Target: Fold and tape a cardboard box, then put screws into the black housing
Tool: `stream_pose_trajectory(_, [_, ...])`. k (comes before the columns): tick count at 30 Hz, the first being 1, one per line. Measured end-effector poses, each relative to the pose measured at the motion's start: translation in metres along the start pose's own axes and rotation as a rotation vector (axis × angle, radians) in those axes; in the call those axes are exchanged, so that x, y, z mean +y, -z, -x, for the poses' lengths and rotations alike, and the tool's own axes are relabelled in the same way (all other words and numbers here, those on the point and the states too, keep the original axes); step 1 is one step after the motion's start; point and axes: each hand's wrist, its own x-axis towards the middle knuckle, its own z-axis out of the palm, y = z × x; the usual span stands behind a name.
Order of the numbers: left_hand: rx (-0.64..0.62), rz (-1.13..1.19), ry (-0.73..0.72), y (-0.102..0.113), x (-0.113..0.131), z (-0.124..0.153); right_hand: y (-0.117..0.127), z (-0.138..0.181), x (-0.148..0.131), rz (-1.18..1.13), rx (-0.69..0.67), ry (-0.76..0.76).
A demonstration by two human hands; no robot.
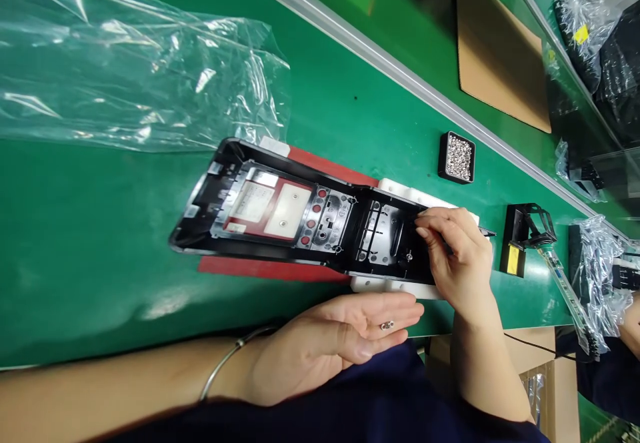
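Note:
A long black plastic housing (280, 216) lies open side up on a red mat (260, 269) and a white foam block (400, 287) on the green belt. My right hand (457, 253) is at the housing's right end with thumb and fingers pinched together over its inner ribs. What they grip is hidden. My left hand (330, 343) rests by the near table edge just below the housing, fingers stretched out flat and together. A small silver piece (386, 325) sits on one finger, and a thin bangle circles the wrist.
A crumpled clear plastic bag (125, 63) lies at the upper left. A small black tray of screws (457, 157) stands beyond the housing, with a black bracket (525, 233), a cardboard sheet (495, 63) and bagged parts (600, 276) to the right. Another person's sleeve (615, 376) shows at the far right.

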Motion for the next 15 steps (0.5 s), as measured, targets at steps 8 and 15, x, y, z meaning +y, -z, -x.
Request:
stream_pose_trajectory(8, [0.005,0.003,-0.017,0.002,-0.001,-0.001,0.003,0.000,0.011,-0.117,-0.015,-0.101])
stream_pose_trajectory(15, [0.046,-0.047,-0.014,-0.003,0.006,0.003,0.000,0.000,0.021,-0.132,-0.012,-0.070])
